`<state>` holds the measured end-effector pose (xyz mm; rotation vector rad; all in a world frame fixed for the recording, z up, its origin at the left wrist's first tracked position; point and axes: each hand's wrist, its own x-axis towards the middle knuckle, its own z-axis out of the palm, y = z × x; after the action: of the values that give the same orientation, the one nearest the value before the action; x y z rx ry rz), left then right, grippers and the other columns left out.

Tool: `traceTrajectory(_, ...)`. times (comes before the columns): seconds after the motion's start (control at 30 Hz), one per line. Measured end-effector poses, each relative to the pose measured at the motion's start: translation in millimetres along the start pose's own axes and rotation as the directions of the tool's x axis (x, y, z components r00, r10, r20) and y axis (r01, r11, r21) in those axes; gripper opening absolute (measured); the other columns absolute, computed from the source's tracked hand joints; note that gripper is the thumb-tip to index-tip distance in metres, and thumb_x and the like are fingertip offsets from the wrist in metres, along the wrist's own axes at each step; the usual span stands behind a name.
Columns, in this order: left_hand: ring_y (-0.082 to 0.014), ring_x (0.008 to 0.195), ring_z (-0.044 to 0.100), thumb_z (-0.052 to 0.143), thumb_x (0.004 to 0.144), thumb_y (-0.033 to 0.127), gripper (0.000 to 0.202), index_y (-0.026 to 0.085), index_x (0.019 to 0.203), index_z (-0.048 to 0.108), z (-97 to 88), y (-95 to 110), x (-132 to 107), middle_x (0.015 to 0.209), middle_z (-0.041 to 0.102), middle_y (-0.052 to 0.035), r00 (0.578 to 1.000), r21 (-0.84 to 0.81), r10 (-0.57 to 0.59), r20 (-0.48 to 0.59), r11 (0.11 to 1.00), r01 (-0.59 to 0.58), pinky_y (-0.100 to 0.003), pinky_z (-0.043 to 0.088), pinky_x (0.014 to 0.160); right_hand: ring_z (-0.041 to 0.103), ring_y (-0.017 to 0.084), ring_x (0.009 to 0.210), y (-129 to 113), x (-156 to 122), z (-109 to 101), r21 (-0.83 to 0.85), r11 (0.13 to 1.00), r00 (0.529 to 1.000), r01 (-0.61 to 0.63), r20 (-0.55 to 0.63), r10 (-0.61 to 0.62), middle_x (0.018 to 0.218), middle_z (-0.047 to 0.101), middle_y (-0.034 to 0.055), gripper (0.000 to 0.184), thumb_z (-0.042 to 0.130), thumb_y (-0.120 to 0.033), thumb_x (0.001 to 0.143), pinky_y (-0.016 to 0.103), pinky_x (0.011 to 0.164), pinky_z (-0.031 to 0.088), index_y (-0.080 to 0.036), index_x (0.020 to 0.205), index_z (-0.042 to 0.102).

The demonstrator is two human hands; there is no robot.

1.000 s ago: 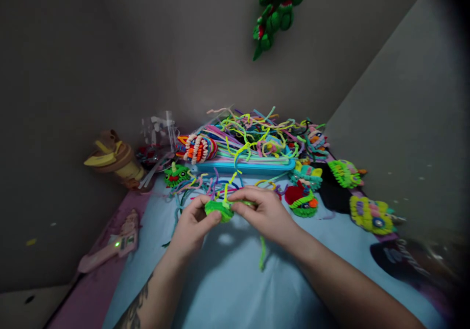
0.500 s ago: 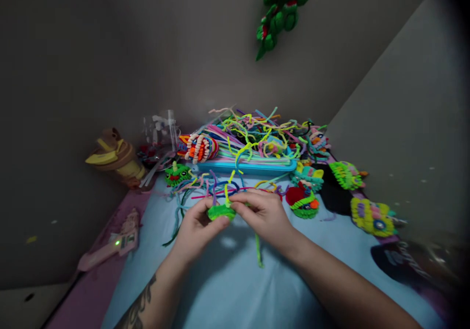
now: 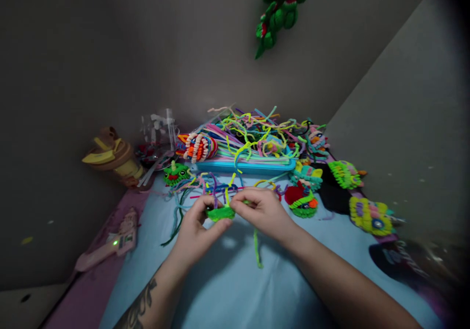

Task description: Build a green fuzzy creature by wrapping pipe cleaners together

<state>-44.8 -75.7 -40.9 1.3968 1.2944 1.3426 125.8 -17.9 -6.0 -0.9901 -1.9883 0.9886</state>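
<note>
My left hand (image 3: 196, 226) grips a small piece of coiled green pipe cleaner (image 3: 221, 214) between thumb and fingers, above the blue cloth. My right hand (image 3: 262, 209) is closed in a pinch at the piece's right side. A light green pipe cleaner (image 3: 257, 249) hangs below my right hand, its upper part hidden by the fingers. Behind the green piece stand a yellow strand (image 3: 227, 194) and a purple strand (image 3: 215, 192); I cannot tell whether they are joined to it.
A blue tray (image 3: 246, 167) heaped with pipe cleaners (image 3: 253, 133) stands at the back. Finished pipe-cleaner figures, such as a green one with a red piece (image 3: 301, 200), lie right. At left are a pink glue gun (image 3: 113, 246) with a lit green light and a brown cup (image 3: 110, 157).
The green piece has tilted slightly in my left hand, whose thumb has shifted to its lower edge. My right hand stays pinched beside it. The whole view has moved very little.
</note>
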Motion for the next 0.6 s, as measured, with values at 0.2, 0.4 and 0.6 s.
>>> traceTrajectory(0.2,-0.0166,0.075,0.056,0.075,0.069,0.024,0.017,0.02,0.081,0.063,1.5,-2,1,0.078,0.062,-0.0012,0.995,0.175,0.104,0.005,0.979,-0.103,-0.028,0.042,0.073,0.064,0.014,0.065,1,2,2,0.08,0.989,0.992,-0.122,-0.006,0.123,0.068,0.072,0.0003,0.013,0.061,-0.021,0.076,0.022,0.061,0.046,-0.018,0.07,0.072)
traceTrajectory(0.4,-0.0167,0.079,0.057,0.077,0.068,0.025,0.021,0.019,0.084,0.064,-2.1,-2,1,0.082,0.061,-0.002,0.999,0.004,0.017,0.033,1.0,-0.017,-0.026,0.043,0.072,0.066,0.017,0.079,10,6,-4,0.313,0.925,0.932,-0.216,0.35,0.099,0.087,0.074,0.0023,0.026,0.06,-0.028,0.078,0.027,0.072,0.05,-0.016,0.097,0.074)
traceTrajectory(0.6,-0.0157,0.073,0.056,0.079,0.065,0.028,0.025,0.018,0.08,0.061,-5.4,4,4,0.079,0.06,-0.0015,0.988,-0.085,-0.093,0.125,0.991,0.104,-0.025,0.043,0.068,0.063,0.017,0.086,14,6,-16,0.214,0.971,0.938,-0.107,0.347,0.027,0.094,0.07,0.0054,0.029,0.062,-0.033,0.082,0.031,0.079,0.051,-0.019,0.106,0.071)
